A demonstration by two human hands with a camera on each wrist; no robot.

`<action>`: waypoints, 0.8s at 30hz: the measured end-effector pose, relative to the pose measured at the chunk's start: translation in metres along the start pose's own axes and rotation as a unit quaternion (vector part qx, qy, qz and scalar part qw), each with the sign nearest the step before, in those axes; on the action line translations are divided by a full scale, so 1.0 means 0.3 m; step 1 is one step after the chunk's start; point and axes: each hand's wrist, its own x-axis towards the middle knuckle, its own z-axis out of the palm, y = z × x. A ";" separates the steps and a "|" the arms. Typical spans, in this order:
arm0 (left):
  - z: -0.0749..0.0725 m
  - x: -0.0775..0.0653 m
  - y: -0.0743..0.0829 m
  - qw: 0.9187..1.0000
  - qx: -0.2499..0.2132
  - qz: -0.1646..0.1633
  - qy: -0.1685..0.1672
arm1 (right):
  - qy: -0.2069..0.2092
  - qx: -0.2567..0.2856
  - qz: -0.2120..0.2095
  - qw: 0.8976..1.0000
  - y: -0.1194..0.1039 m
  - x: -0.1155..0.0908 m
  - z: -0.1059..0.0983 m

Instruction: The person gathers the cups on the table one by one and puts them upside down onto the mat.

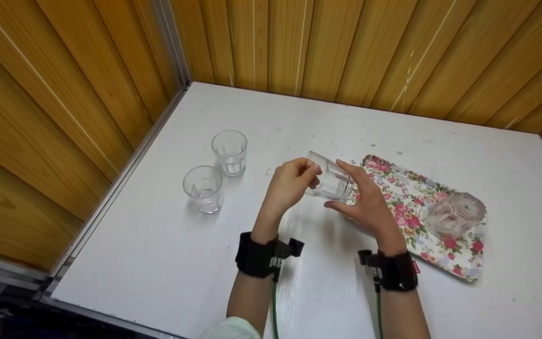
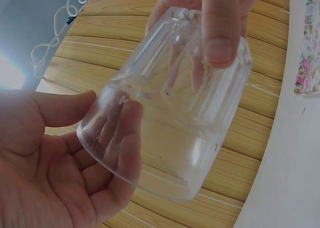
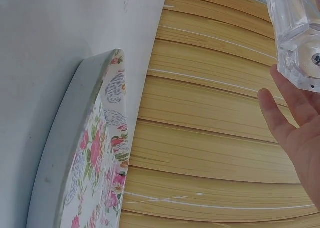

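Note:
A clear faceted drinking glass (image 1: 331, 183) is held tilted above the table, its mouth toward the left and its base toward the right. My right hand (image 1: 370, 205) grips it near the base, thumb on one side and fingers on the other. At the rim end, my left hand (image 1: 290, 184) holds the glass (image 2: 170, 138) between thumb and curled fingers, which show through the wall in the left wrist view. Beside the right hand lies a floral tray (image 1: 405, 188), with another glass (image 1: 457, 216) upside down on its near right part.
Two more clear glasses, one farther back (image 1: 230, 153) and one nearer (image 1: 205, 190), stand upright on the white table (image 1: 148, 235) to the left. Wood-patterned panels (image 1: 290, 42) border the table at the back and left. Green cables run from both wrist straps.

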 end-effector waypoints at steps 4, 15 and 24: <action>0.001 0.000 -0.001 1.000 0.002 0.000 0.002 | 0.000 -0.001 -0.004 1.000 0.004 0.000 0.001; -0.001 0.001 -0.003 1.000 0.003 -0.005 0.005 | 0.005 0.006 -0.003 1.000 0.004 0.002 0.000; 0.000 0.007 -0.010 1.000 0.003 -0.006 0.001 | 0.008 0.009 0.002 1.000 -0.002 0.002 -0.005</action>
